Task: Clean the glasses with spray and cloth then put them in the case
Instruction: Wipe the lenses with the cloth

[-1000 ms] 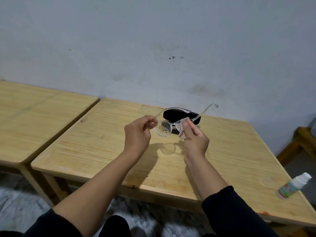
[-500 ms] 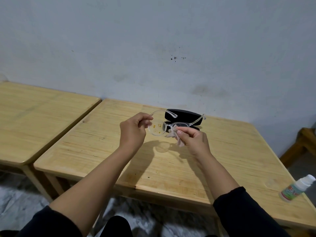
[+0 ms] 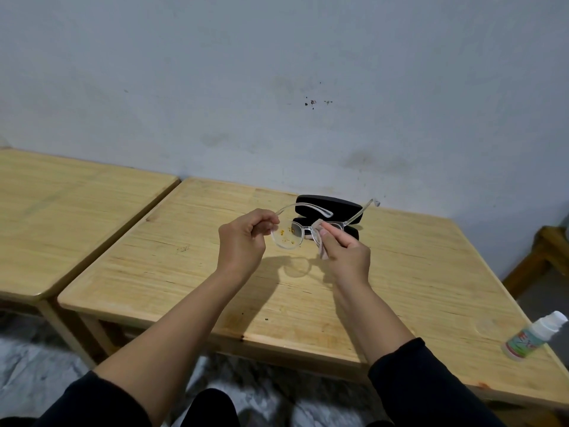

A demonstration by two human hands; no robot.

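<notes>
Clear-framed glasses [image 3: 288,237] are held above the wooden table [image 3: 215,272], arms unfolded and pointing toward the wall. My left hand [image 3: 243,238] pinches the left hinge of the frame. The left lens carries yellow specks. My right hand [image 3: 346,252] pinches a small pinkish cloth [image 3: 318,241] over the right lens. An open black case [image 3: 331,208] lies on the table just behind the glasses. A white spray bottle [image 3: 534,340] with a green and red label lies on its side at the table's right front corner.
A second wooden table [image 3: 61,217] stands to the left with a narrow gap between them. A grey wall rises behind both. A wooden piece of furniture [image 3: 542,254] sits at the right edge. The floor below is mottled grey.
The glasses dipped lower half a second ago and are level again now. My right hand keeps rubbing the cloth on the right lens, shifting slightly. Case and bottle stay put.
</notes>
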